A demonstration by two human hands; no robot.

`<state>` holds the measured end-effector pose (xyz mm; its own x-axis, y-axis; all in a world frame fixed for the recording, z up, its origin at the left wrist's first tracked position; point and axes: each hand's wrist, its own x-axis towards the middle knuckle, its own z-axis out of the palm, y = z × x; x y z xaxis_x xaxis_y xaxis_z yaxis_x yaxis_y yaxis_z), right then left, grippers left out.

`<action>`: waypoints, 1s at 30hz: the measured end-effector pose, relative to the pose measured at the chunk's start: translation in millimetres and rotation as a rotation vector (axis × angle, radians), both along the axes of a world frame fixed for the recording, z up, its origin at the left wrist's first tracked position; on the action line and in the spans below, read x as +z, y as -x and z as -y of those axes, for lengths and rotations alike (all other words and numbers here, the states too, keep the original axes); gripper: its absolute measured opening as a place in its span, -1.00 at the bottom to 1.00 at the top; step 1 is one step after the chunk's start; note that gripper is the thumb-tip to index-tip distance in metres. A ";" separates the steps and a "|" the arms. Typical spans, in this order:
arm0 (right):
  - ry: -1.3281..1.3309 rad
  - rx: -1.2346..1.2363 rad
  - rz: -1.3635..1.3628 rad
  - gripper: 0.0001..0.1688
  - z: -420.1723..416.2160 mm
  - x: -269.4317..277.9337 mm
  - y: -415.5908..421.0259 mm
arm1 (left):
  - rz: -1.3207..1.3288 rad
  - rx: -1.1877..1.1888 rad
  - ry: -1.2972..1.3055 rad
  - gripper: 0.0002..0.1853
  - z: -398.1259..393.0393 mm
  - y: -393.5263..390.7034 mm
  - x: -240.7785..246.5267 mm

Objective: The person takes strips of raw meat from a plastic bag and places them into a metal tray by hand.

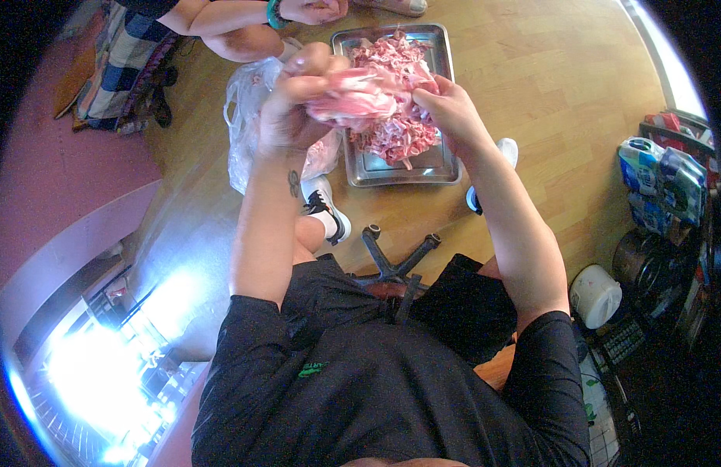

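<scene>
My left hand [293, 108] grips a slab of raw pink meat [354, 100] with pale fatty streaks, raised above a metal tray [404, 177]. Motion blurs this hand and the slab. On the other side, my right hand [451, 111] pinches raw meat between thumb and fingers; whether it is part of the same slab I cannot tell. Below both hands, a heap of torn or sliced raw meat [395, 143] fills the middle of the tray, partly hidden by the slab. A translucent plastic bag [243, 111] with pinkish contents rests beside the tray, behind my left hand.
Another person's hand [313, 9], with a green bracelet at the wrist, is beyond the tray. My shoe [328, 210] is near the tray's front left. Black chair-base legs [389, 257] stand between my knees. Wrapped packs [658, 175] and a white container [595, 296] are at right.
</scene>
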<state>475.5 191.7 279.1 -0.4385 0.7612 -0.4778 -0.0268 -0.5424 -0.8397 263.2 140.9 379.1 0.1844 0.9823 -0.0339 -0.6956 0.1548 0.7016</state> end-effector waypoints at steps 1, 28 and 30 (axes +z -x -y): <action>0.004 0.021 0.092 -0.68 -1.8 -3.4 -2.0 | 0.101 -0.013 -0.030 -0.71 1.0 2.6 3.5; 0.056 -0.117 -0.122 -0.70 -1.9 13.0 0.3 | -0.550 0.028 0.288 -0.84 -7.2 -35.2 -71.7; 0.112 -0.192 -0.229 -0.68 -5.9 2.1 -5.7 | -0.450 -0.031 0.287 -0.82 -5.6 -30.0 -59.7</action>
